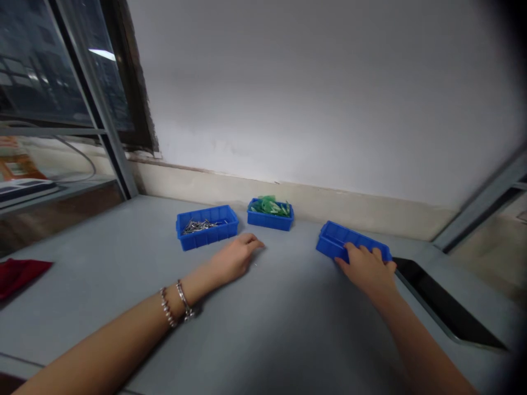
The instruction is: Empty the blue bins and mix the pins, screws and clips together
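Note:
My left hand (237,258) rests low over the grey table, its fingers curled together. Whether anything is between its fingertips is hidden. A tiny pale speck (256,265) lies on the table just below them. On the right, my right hand (369,270) grips the near side of a blue bin (329,248), with the thumb outside the wall and fingers over the rim. Much of that bin's inside is covered by the hand. Another blue bin (209,236), holding thin silvery metal pieces (199,225), stands beyond my left hand. A smaller blue bin (269,220) at the back holds green-and-white packets (269,206).
A dark flat tablet-like device (444,302) lies right of my right hand. Red cloth (18,274) sits at the table's left edge. Behind the bins rises a white wall (304,109); metal frame posts (117,164) stand at both sides.

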The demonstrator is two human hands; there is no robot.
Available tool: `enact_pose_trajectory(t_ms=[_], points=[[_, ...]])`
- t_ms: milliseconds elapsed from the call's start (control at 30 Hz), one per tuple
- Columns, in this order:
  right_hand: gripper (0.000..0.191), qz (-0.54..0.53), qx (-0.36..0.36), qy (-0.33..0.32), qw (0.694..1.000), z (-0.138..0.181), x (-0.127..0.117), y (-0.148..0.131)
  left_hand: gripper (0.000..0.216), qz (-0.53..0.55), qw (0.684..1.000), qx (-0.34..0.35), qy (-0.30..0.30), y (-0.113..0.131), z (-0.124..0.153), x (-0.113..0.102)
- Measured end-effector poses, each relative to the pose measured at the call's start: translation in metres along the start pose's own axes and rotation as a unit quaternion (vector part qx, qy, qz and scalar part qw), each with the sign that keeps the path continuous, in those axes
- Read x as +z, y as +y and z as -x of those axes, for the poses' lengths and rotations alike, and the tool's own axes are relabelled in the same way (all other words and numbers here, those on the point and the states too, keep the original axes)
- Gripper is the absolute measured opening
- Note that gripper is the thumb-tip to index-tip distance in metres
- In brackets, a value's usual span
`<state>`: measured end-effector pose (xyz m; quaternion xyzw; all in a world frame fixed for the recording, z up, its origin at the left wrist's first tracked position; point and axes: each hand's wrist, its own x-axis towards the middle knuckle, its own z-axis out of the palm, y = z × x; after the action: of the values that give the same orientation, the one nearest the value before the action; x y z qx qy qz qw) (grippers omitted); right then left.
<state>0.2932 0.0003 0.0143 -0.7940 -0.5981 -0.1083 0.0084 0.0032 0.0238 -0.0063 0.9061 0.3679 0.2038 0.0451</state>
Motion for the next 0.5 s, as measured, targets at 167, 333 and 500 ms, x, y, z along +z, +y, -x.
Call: enact_pose_trajectory(t_ms=[167,333,500], points=[[0.036,-0.005,0.003,-0.049,0.999,-0.001,-0.006,-0.001,0.024,0.014,0.997,-0.047,-0.066,-0.011,-0.002,-0.014],[0.037,-0.003,0.006,-0.042,0.999,0.002,-0.006,-0.002,0.023,0.045,0.99,-0.057,-0.123,-0.005,-0.001,-0.031],[0.035,0.011,0.002,-0.017,1.0,0.004,-0.005,-0.004,0.011,0.093,0.977,-0.057,-0.186,0.014,0.002,-0.028]])
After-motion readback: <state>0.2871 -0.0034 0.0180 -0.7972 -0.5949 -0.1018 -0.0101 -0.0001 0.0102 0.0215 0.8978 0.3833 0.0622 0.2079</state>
